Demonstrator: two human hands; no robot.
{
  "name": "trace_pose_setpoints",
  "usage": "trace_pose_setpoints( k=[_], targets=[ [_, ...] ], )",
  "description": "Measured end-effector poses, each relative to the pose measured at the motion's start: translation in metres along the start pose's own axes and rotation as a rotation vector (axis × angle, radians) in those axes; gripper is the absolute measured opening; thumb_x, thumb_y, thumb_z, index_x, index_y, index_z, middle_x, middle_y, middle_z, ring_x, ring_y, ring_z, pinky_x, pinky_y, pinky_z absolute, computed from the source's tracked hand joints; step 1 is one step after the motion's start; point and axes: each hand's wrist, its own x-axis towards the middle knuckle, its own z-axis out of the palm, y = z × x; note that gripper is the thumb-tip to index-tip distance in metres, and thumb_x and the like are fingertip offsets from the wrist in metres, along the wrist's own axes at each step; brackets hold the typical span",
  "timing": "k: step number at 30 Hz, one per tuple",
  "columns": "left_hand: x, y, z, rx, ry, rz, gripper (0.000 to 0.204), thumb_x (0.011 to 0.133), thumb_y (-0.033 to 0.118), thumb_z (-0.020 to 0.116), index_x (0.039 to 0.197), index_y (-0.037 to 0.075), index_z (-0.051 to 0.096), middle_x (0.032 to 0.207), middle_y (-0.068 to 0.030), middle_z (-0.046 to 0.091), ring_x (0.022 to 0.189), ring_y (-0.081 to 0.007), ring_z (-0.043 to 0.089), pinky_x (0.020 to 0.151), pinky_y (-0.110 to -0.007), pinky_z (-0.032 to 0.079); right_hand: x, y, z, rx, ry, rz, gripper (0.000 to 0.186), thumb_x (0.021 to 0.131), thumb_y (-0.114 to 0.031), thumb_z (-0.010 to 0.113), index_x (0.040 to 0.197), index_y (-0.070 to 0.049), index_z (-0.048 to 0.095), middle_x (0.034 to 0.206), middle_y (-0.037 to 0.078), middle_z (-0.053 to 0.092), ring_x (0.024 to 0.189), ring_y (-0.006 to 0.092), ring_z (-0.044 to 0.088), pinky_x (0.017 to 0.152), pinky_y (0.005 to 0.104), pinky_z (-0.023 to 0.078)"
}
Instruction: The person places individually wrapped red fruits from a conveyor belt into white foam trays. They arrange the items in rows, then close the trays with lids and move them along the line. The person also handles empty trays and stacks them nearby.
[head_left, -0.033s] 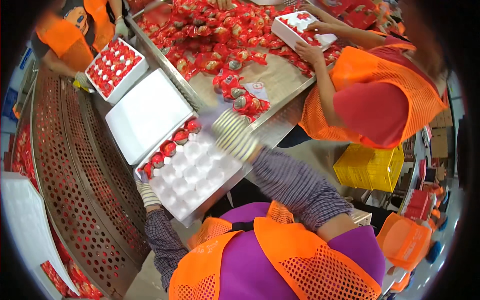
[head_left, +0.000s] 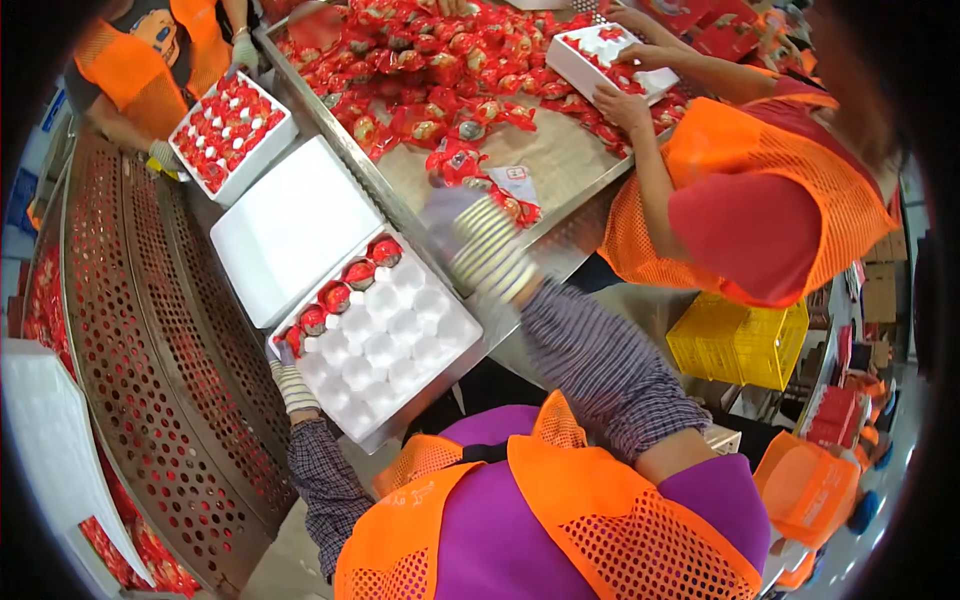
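Note:
An open white foam box (head_left: 425, 385) with round hollows lies before me, its white foam lid (head_left: 295, 225) folded back on the far side. Several egg-sized pieces in red film (head_left: 336, 296) fill the row of hollows by the lid; the other hollows are bare white. My left hand (head_left: 292, 380), in a striped knit glove, grips the box's left corner, fingertips beside the end piece. My right hand (head_left: 485, 240), gloved alike, is over the rim of the metal table beside some loose red-wrapped pieces (head_left: 465, 165). Motion smears its fingers, so whether they hold anything cannot be made out.
A heap of red-wrapped pieces (head_left: 430, 65) covers the metal sorting table (head_left: 575, 180). At right a co-worker's hands (head_left: 625, 105) work at another foam box (head_left: 570, 75); far left, gloved hands hold a filled one (head_left: 245, 165). A perforated metal chute (head_left: 150, 370) curves along the left; a yellow crate (head_left: 735, 340) stands right.
My right hand has shifted slightly right, away from the box and along the table rim. My left hand stays at the box corner.

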Motion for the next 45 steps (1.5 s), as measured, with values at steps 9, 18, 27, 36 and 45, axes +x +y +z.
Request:
trace_pose_setpoints(
  k=[9,18,27,36,45],
  targets=[
    [0.0,-0.03,-0.015,-0.028,0.146,-0.019,0.033,0.094,0.02,0.048,0.122,0.004,0.047,0.111,-0.009,0.056,0.098,-0.0176,0.053,0.087,-0.029,0.044,0.007,0.209,-0.027,-0.197,-0.474,0.547,0.029,0.072,-0.024,0.068,0.096,-0.009,0.067,0.087,0.014,0.066,0.082,0.0319,0.063,0.076,0.0402,0.049],
    [-0.054,0.036,0.051,-0.111,-0.353,-0.076,0.04,0.095,0.028,0.038,0.122,0.001,0.047,0.115,-0.0142,0.056,0.098,-0.026,0.057,0.086,-0.039,0.047,0.029,0.17,0.079,-0.411,-0.802,0.396,0.055,0.066,-0.041,0.07,0.11,-0.009,0.061,0.113,0.023,0.057,0.101,0.0358,0.059,0.084,0.047,0.048],
    [0.01,-0.021,-0.018,0.253,0.186,-0.095,0.043,0.09,0.031,0.05,0.121,0.001,0.05,0.11,-0.0114,0.057,0.093,-0.0237,0.056,0.08,-0.035,0.047,0.046,0.189,0.068,-0.302,-0.487,0.621,0.029,0.083,-0.019,0.053,0.11,-0.016,0.062,0.114,0.013,0.06,0.104,0.0291,0.059,0.071,0.0476,0.051],
    [-0.004,-0.039,-0.017,-0.359,-0.207,-0.141,0.033,0.092,0.025,0.045,0.113,0.002,0.056,0.102,-0.0093,0.06,0.087,-0.022,0.058,0.079,-0.033,0.048,0.038,0.202,0.074,-0.164,-0.575,0.47,0.054,0.058,-0.031,0.077,0.103,-0.005,0.061,0.095,0.013,0.065,0.087,0.0272,0.062,0.074,0.0392,0.051],
    [-0.03,-0.022,-0.005,0.117,0.444,0.096,0.033,0.089,0.027,0.058,0.108,-0.001,0.058,0.099,-0.005,0.061,0.085,-0.0135,0.055,0.078,-0.027,0.045,0.043,0.185,0.066,0.692,-0.245,0.315,0.06,0.055,-0.018,0.083,0.105,-0.003,0.053,0.091,0.009,0.061,0.083,0.0178,0.058,0.075,0.0319,0.049]
  ],
)
